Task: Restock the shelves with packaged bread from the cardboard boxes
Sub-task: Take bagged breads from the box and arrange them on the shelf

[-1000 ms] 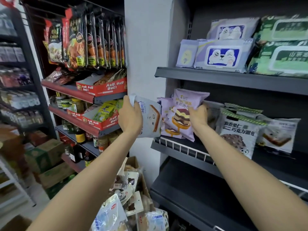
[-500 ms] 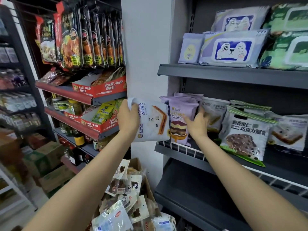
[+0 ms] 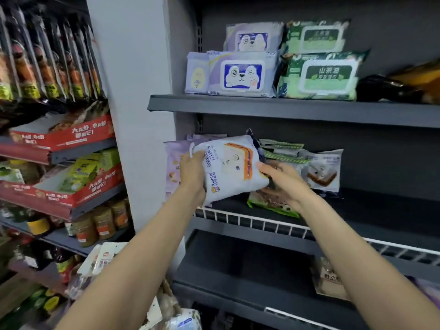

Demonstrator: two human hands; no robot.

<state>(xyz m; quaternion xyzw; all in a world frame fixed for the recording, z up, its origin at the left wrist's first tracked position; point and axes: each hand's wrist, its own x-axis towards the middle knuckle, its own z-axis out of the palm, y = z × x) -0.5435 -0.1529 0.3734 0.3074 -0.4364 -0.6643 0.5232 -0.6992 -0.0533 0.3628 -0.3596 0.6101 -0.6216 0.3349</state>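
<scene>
A white bread packet printed with a toast face is held tilted over the middle shelf, in front of the other packets. My left hand grips its left edge. My right hand holds its right edge, thumb on the front. Purple bread packets stand behind it on the left. A green-edged chocolate bread packet lies under my right hand, and a white toast packet stands to the right. The cardboard box of bread packets sits on the floor at the bottom, partly hidden by my left arm.
A white wire guard runs along the middle shelf's front edge. Wet-wipe packs fill the shelf above. The dark lower shelf holds one packet at its right. A white pillar separates a left rack of snacks and jars.
My left hand carried the white toast packet rightward onto the middle shelf in front of the purple packets. My right hand left the purple packet and took hold of the white packet's right edge.
</scene>
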